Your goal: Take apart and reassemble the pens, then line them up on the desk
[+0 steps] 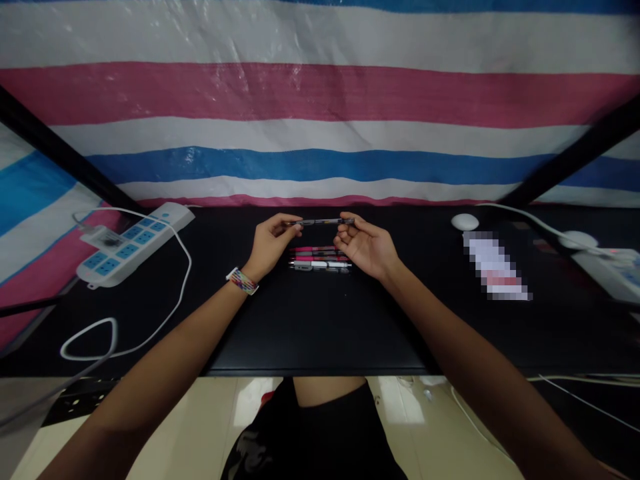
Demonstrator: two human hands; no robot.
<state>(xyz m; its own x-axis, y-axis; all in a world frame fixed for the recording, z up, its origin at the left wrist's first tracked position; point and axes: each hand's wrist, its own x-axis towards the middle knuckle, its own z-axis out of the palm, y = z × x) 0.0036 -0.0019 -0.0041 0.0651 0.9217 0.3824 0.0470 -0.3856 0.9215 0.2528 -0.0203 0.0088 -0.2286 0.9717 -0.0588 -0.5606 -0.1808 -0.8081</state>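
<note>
We see the left hand point(273, 241) and right hand point(369, 245) pinching a dark pen point(323, 222) above the bench point(320, 327), where uneven release could knock the pens point(320, 253) beneath askew.

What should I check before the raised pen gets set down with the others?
1. Left hand on one end of the pen: ok, the left hand pinches it.
2. Right hand at the other end of the pen: ok, the right hand has it.
3. Pen level: ok, roughly.
4. Lower pens side by side: ok.
5. Cable away from the hands: ok, off to the left.
6. Pen tip in or out: cannot tell.
</note>
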